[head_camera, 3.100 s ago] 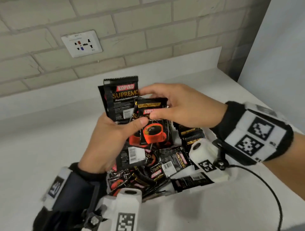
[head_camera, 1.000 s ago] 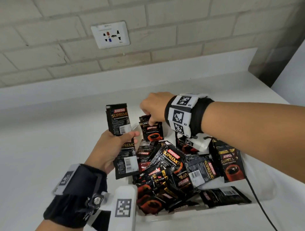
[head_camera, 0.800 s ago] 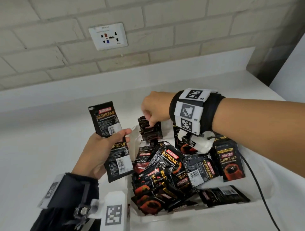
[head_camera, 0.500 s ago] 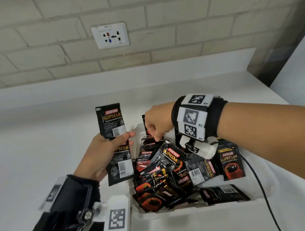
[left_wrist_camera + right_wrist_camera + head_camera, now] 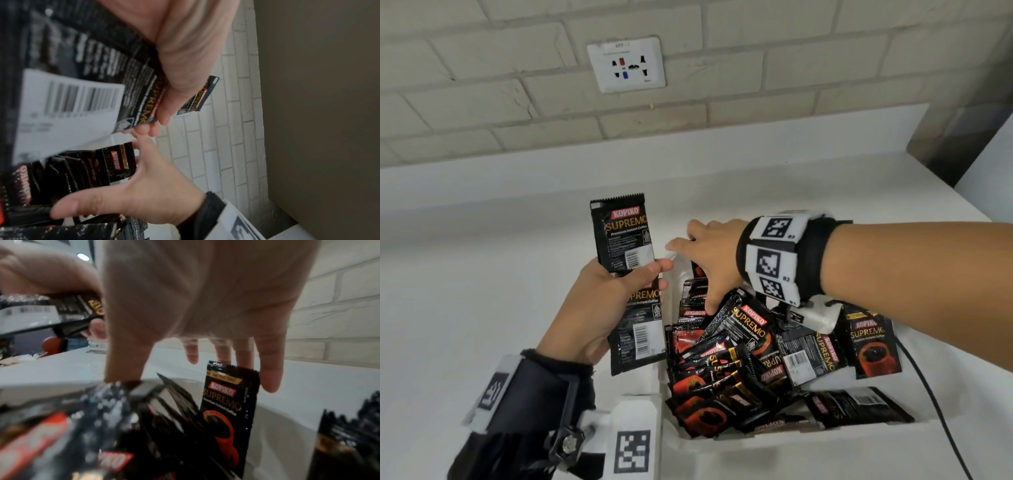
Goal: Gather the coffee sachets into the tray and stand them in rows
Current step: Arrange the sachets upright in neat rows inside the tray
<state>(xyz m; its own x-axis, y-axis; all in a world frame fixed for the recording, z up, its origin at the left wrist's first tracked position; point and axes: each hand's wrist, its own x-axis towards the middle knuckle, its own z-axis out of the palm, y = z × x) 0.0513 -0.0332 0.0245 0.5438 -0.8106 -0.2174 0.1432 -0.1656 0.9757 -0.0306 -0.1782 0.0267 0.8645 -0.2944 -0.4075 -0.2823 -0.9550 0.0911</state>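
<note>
Black Kopiko coffee sachets (image 5: 750,346) lie in a loose pile in the white tray (image 5: 756,443). My left hand (image 5: 654,274) hovers just left of the tray and grips two sachets (image 5: 623,236) between thumb and fingers, barcodes facing me. My right hand (image 5: 702,263) is over the tray's far left corner, open with fingers spread. Its thumb (image 5: 123,369) touches the pile. One sachet (image 5: 228,410) stands upright against the far wall, just in front of the right hand's fingers (image 5: 269,378). Another sachet (image 5: 873,342) leans upright at the right side.
The tray sits on a white counter (image 5: 482,274) against a brick wall with a socket plate (image 5: 626,63). A black cable (image 5: 928,394) runs down past the tray's right side. A grey panel (image 5: 962,137) closes off the counter's right end.
My right hand has gone from curled over the far-corner sachets to open with spread fingers. The left hand keeps its two sachets and has shifted slightly.
</note>
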